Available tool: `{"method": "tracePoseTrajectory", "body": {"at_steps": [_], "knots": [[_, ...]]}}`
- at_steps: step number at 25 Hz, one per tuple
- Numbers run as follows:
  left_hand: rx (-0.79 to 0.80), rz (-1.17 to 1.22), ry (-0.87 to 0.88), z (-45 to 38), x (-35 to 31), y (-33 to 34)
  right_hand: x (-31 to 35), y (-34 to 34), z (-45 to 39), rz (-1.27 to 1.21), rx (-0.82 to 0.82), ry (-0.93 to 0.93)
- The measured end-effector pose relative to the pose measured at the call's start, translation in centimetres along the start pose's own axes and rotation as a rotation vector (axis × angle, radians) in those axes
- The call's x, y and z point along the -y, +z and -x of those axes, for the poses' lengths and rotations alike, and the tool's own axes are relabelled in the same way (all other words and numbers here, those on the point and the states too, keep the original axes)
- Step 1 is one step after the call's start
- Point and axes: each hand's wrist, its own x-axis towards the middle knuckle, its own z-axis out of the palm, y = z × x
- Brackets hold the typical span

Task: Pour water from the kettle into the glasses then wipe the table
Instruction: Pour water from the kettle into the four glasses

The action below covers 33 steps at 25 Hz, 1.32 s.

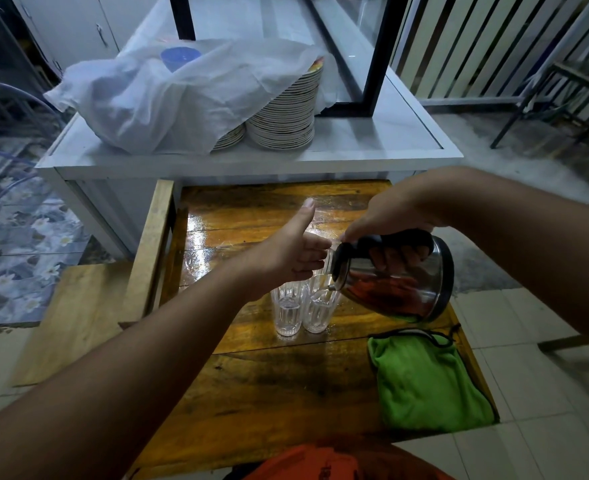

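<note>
Orange clothing [324, 462] at bottom edge, nearest the camera; just beyond it the wooden surface [286, 386]. Right-hand fingers [400, 254] curl round the black handle of the steel kettle [400, 278], clenched grip, right hand [390, 220] over the top. Kettle tilted, spout low over the right-side glass [317, 310], which seems to hold some water; pouring looks underway. Left hand [293, 251] reaches to the kettle's lid end, thumb stuck up, fingers curled against what looks like a glass or the lid rim, can't tell which or whether it truly grips. Second glass [288, 313] stands touching the first on its left, level unclear. Green cloth [424, 386] lies near the right edge of the surface, untouched, wiping not begun. Far part of surface looks wet and shiny. Behind: white counter with stacked plates [282, 112] under a white sheet [154, 98].

To pour well: keep spout centred over the rim, tilt slowly, level off before the brim, then shift to the next glass
</note>
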Motion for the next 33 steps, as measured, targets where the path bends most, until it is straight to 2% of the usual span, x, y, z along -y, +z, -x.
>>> {"method": "tracePoseTrajectory", "body": {"at_steps": [12,33], "knots": [[0.002,0.042,-0.013,-0.1,0.3,-0.3,1.2,0.6,0.2,0.167,-0.125,-0.019],[-0.001,0.065,-0.003,-0.2,0.8,-0.9,3.3,0.8,0.3,0.351,-0.195,0.019]]}}
